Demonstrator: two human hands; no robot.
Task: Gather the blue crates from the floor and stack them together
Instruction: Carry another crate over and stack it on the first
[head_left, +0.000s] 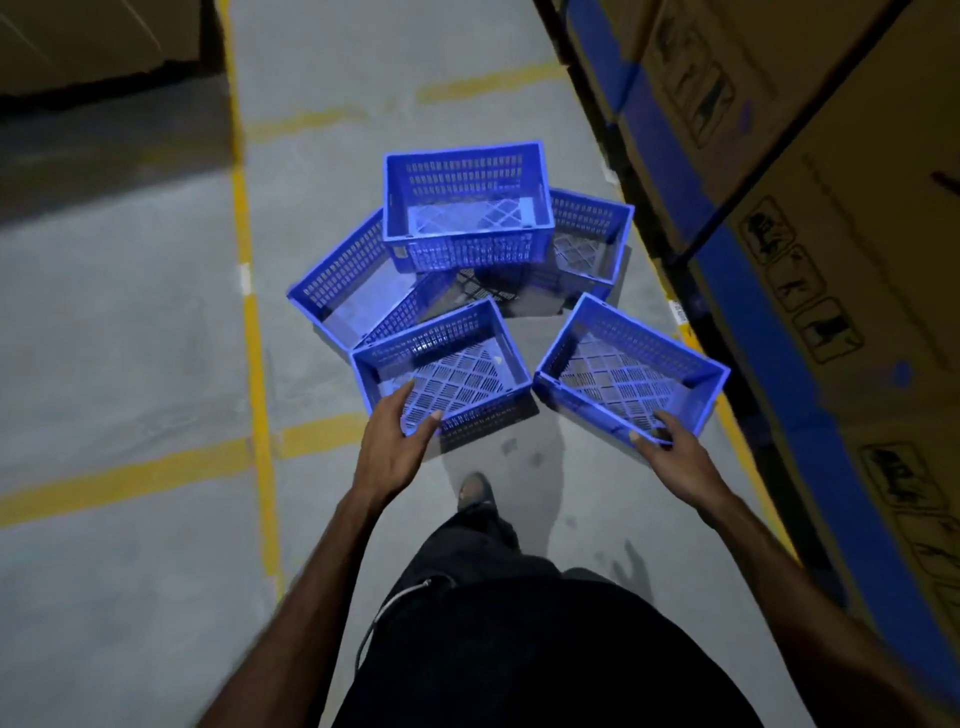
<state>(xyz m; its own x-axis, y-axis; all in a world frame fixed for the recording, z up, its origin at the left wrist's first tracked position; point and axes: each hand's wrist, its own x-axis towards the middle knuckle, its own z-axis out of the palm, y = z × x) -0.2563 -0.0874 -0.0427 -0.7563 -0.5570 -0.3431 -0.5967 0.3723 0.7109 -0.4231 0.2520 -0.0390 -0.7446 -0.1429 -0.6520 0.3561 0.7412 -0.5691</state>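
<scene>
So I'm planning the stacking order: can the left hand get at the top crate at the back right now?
Probably not. The left hand grips the near-left crate, which lies between it and the top crate. It would have to let go first.

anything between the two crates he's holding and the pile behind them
Nothing visible. The left hand grips the near-left crate, the right hand the near-right crate; only bare floor separates them from the crate pile.
</scene>
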